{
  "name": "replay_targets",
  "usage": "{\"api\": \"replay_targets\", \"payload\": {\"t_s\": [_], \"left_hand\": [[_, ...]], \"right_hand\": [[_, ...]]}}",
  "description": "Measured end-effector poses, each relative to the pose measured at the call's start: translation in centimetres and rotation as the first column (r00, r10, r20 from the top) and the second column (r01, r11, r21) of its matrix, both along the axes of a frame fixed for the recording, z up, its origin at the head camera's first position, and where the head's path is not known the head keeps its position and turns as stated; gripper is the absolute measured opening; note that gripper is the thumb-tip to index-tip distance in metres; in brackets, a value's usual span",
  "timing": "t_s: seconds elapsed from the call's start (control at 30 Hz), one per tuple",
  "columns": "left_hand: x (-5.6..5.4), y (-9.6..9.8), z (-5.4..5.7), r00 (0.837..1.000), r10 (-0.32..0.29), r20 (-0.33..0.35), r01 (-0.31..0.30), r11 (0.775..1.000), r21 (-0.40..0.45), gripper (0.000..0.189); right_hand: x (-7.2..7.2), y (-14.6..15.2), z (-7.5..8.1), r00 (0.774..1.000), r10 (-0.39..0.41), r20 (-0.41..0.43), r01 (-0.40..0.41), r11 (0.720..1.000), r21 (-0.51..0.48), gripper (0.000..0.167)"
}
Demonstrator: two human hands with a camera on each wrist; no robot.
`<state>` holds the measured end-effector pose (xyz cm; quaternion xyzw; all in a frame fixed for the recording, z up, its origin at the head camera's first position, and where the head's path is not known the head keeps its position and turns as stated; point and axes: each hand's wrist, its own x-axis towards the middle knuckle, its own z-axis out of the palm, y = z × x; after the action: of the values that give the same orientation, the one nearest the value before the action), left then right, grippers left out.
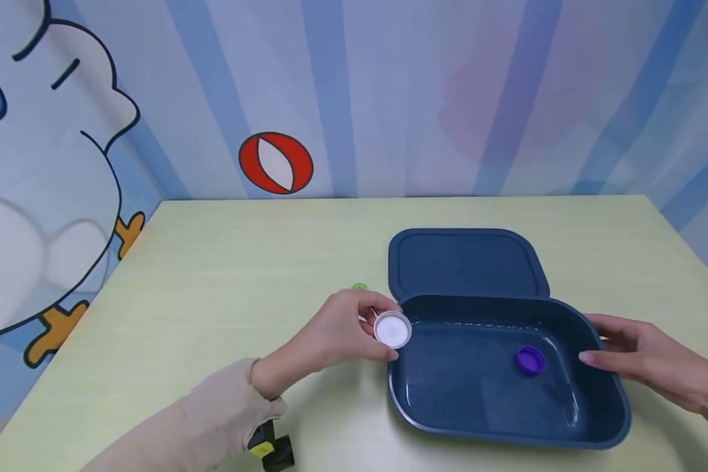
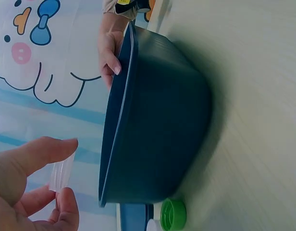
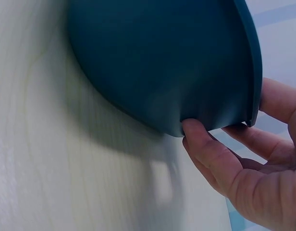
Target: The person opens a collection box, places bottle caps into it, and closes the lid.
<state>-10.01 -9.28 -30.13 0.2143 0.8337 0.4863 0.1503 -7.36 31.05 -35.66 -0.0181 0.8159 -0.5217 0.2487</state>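
Note:
My left hand [image 1: 345, 328] pinches a white bottle cap [image 1: 393, 330] by its edge, just over the left rim of a dark blue plastic box [image 1: 448, 387]. In the left wrist view the cap [image 2: 61, 173] looks translucent between the thumb and fingers. A purple bottle cap [image 1: 530, 360] lies on the box floor, right of the middle. On the right side, my right hand [image 1: 655, 360] grips the box wall, thumb inside the rim and fingers outside. The right wrist view shows the fingers [image 3: 210, 154] against the outer wall.
Behind the box lies its dark blue lid [image 1: 466, 262], flat on the pale wooden table [image 1: 242, 262]. A green bottle cap [image 2: 173, 214] sits on the table beyond my left hand, mostly hidden in the head view. Next to it is part of a white item [image 2: 154, 225].

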Motion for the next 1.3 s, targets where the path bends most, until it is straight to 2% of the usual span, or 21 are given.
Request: {"api": "replay_targets", "payload": {"t_s": [0.23, 0.47, 0.9, 1.1, 1.2, 1.3], "left_hand": [[0.0, 2.0, 0.1, 0.999, -0.049, 0.007, 0.049, 0.999, -0.003, 0.042], [-0.4, 3.8, 0.4, 0.991, -0.129, -0.04, 0.127, 0.991, -0.033, 0.041], [-0.9, 7.1, 1.1, 0.97, -0.226, -0.084, 0.217, 0.97, -0.107, 0.042], [-1.1, 8.2, 1.4, 0.954, -0.277, -0.112, 0.258, 0.954, -0.153, 0.042], [-1.4, 8.9, 1.5, 0.94, -0.312, -0.138, 0.286, 0.941, -0.182, 0.043], [-1.7, 9.7, 1.6, 0.917, -0.36, -0.172, 0.323, 0.923, -0.209, 0.043]], "right_hand": [[0.1, 0.0, -0.1, 1.0, 0.002, -0.007, -0.002, 1.0, -0.006, 0.068], [0.1, 0.1, -0.1, 1.0, 0.018, -0.004, -0.019, 0.999, -0.026, 0.068], [0.0, 0.3, -0.3, 1.0, 0.021, -0.004, -0.021, 0.999, -0.046, 0.068], [0.0, 0.3, -0.1, 1.0, 0.01, 0.003, -0.009, 0.999, -0.032, 0.068], [0.0, 0.2, -0.1, 1.0, 0.008, 0.002, -0.008, 1.0, -0.027, 0.069], [0.0, 0.0, -0.2, 1.0, 0.002, 0.002, -0.002, 1.0, -0.018, 0.069]]}}
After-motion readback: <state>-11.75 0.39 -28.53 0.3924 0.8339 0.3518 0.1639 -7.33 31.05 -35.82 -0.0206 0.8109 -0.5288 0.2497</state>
